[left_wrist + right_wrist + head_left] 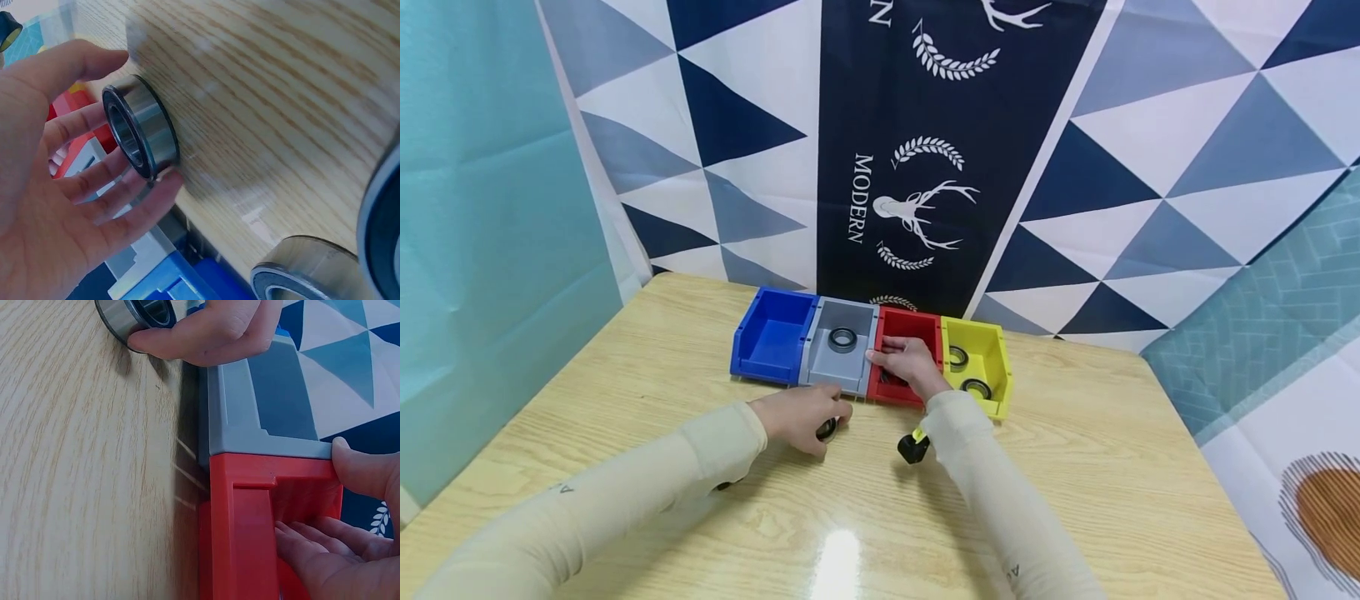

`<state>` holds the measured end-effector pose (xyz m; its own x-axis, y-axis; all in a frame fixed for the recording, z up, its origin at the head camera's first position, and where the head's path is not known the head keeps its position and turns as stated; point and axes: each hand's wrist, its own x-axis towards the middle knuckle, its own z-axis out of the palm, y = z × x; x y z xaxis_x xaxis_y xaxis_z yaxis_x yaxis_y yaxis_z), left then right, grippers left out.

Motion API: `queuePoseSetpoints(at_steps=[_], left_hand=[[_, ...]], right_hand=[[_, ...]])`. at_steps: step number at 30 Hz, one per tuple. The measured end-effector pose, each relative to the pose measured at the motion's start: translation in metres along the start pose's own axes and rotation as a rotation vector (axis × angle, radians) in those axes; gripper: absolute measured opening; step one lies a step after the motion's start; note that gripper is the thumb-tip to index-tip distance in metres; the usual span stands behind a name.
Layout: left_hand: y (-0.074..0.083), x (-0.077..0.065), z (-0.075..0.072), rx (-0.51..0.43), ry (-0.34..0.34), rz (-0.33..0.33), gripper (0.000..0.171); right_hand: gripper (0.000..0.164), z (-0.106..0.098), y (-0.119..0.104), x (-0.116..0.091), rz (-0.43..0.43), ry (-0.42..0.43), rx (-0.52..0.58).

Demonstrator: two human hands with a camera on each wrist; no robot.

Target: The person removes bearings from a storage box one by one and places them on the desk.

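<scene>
Steel ball bearing with dark seals (152, 125), on or just above the wooden tabletop (1075, 433), in front of the bins; ring-shaped, no long axis, bore facing the palm; whether it is flat or slightly raised cannot be told. Left hand (797, 417), the nearer of the two: fingers curled round the bearing, thumb apparently not touching it. Right hand (910, 362), farther off, beyond and to the right: fingers relaxed inside the red bin (898, 395), thumb on the rim beside the grey bin (838, 367), no held item visible. Grey bin, just beyond the left hand: one bearing inside. Yellow bin (994, 354), far right: two bearings. Blue bin (772, 340), far left. Two further bearings, partly cropped, in the left wrist view.
</scene>
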<state>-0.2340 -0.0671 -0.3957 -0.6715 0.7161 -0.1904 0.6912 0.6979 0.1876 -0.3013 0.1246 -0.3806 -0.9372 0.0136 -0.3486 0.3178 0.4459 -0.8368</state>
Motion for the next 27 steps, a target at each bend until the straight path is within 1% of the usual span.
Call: queuePoseSetpoints(at_steps=[2,5,13,16,20,23,27], left_hand=[[0.002,-0.001,-0.001,-0.004,-0.009,-0.017,0.039],[0.002,-0.002,-0.004,0.000,0.003,-0.024,0.046],[0.003,-0.003,-0.012,0.078,0.133,0.039,0.049],[0.005,-0.002,-0.015,0.106,0.172,0.045,0.054],[0.007,0.000,-0.019,0.131,0.196,0.016,0.060],[0.008,0.002,-0.023,0.132,0.180,-0.023,0.063],[0.007,0.007,-0.027,0.101,0.156,-0.068,0.064]], right_hand=[[0.056,0.000,0.001,0.001,-0.003,-0.006,0.000],[0.055,-0.001,0.001,0.001,-0.006,-0.011,0.006],[0.053,-0.001,0.000,0.002,-0.002,-0.018,0.005],[0.053,-0.002,0.000,0.002,0.001,-0.018,0.000],[0.055,-0.002,0.000,0.002,0.011,-0.020,0.002],[0.058,-0.002,0.000,0.003,0.016,-0.023,0.004],[0.059,-0.003,0.001,0.004,0.016,-0.023,-0.002]])
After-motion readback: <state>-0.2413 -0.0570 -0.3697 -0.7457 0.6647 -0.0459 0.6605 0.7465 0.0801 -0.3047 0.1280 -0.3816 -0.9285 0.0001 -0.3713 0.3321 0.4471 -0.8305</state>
